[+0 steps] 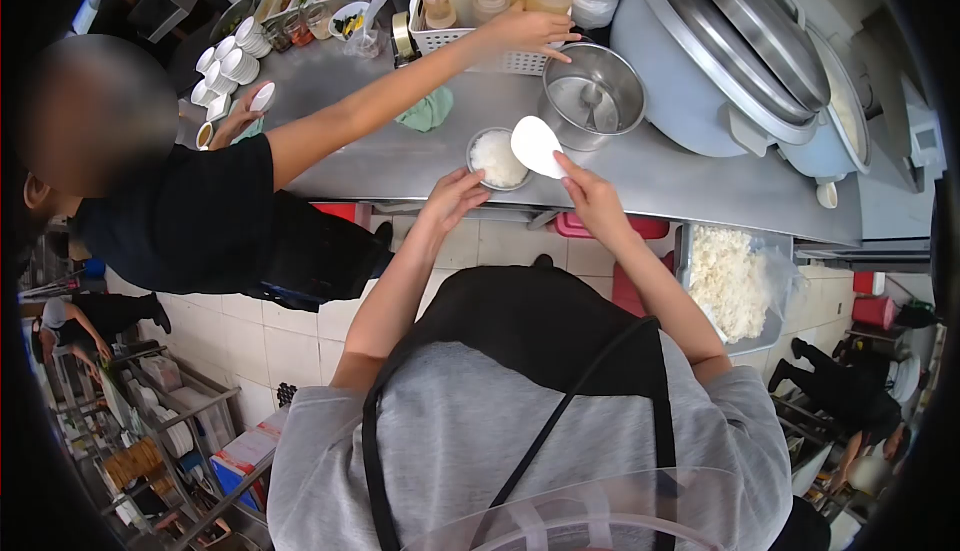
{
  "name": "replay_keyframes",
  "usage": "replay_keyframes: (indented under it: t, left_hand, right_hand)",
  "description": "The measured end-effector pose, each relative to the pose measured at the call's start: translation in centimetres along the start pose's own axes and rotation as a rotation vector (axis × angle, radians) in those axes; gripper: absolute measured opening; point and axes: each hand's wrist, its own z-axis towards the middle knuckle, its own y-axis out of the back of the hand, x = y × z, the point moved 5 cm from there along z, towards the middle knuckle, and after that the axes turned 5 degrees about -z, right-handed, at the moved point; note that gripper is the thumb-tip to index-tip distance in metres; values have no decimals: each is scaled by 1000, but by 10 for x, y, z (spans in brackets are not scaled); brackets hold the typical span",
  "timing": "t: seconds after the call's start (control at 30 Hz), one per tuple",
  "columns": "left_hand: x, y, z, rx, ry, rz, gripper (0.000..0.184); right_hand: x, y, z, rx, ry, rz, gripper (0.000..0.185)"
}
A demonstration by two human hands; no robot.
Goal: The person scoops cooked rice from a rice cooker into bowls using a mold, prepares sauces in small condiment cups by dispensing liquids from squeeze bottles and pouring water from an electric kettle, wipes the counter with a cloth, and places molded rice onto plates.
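A small metal bowl (pixel 474 154) of white rice (pixel 497 159) is at the counter's front edge. My left hand (pixel 455 198) grips its near left rim, thumb and fingertips at the edge. In my right hand (pixel 593 194) is a white rice paddle (pixel 537 145), its broad blade over the bowl's right side. Just behind the paddle stands a round steel pot (pixel 632 101) with a ladle-like metal utensil (pixel 602 111) inside. A co-worker's hand (pixel 527 31) reaches above the pot's far left rim.
The co-worker in black (pixel 190 216) leans in from the left, one arm across the steel counter (pixel 340 166). A white basket (pixel 440 39) holds several sauce bottles. Large lidded cookers (pixel 670 61) stand at right. Below is a tub of rice (pixel 735 286). A green cloth (pixel 428 111) lies left.
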Motion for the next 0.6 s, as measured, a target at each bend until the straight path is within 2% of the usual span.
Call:
replay_keyframes:
  t: [0.07,0.1,0.17,0.2,0.23,0.3,0.33,0.4,0.47,0.6]
  left_hand:
    - [0,13,-3,-100,38,307,45]
    - [-6,14,-3,-103,33,303,45]
    - [-29,22,-3,-319,-121,729,57]
    - [-35,23,7,-335,-226,776,64]
    - [-45,12,10,-340,-226,775,64]
    - [-59,-19,22,-178,-220,1030,61]
    - [-62,-18,33,-182,-217,1028,61]
    - [-61,-20,55,-103,-35,1440,57]
    - [-61,-16,67,-101,46,1449,57]
    - [-61,-17,78,-62,221,1455,56]
  right_hand:
    - [-16,-14,-2,-64,11,-200,40]
    - [-16,-17,1,-60,17,-201,40]
    - [-15,-30,3,15,1,-355,39]
    - [-15,-35,4,23,1,-354,39]
    - [-13,-40,8,24,32,-398,39]
    - [-14,-46,15,25,65,-441,39]
    - [-15,-50,17,44,90,-476,40]
    - [-19,-52,20,71,116,-510,41]
    - [-24,-57,25,189,125,-579,54]
    - [-19,-55,34,306,116,-605,58]
